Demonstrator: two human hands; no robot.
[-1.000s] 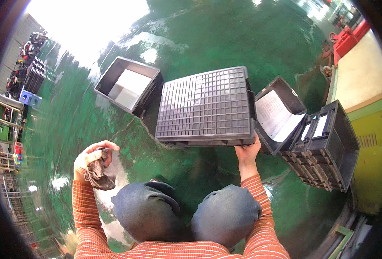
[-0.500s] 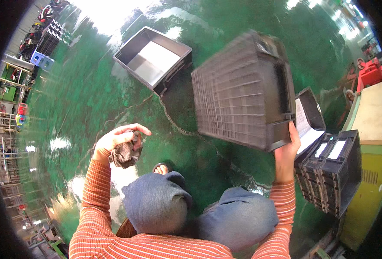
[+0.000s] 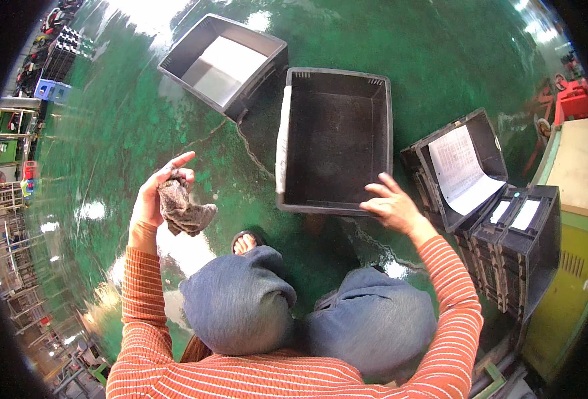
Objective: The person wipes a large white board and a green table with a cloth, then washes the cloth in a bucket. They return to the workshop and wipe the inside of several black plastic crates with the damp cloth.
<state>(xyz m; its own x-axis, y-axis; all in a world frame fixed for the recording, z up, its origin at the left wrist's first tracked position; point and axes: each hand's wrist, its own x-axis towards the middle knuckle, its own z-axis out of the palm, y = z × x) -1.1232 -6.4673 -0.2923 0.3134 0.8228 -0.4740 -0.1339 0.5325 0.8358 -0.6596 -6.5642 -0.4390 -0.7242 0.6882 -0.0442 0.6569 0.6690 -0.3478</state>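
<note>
A dirty grey-brown rag [image 3: 186, 206] hangs crumpled from my left hand [image 3: 151, 193], its thumb and fingers closed round the cloth. In front of my knees stands a black plastic crate [image 3: 337, 143], its open top facing up and its inside bare. Pale tape or a label runs along the crate's left rim. At its near right corner is my right hand [image 3: 394, 206], fingers apart and loosely over the rim; no grip on it shows.
Another grey crate [image 3: 237, 110] with a white sheet inside stands beyond, to the left. On the right, a tilted crate [image 3: 487, 143] holds a printed paper [image 3: 460, 166], beside several stacked black crates [image 3: 517, 259]. A yellow-green cabinet [image 3: 570, 292] borders the right side.
The black crate was tilted up in my right hand; now it is down with its opening upward. My right hand has loosened. The rag has shifted slightly up with my left hand.
</note>
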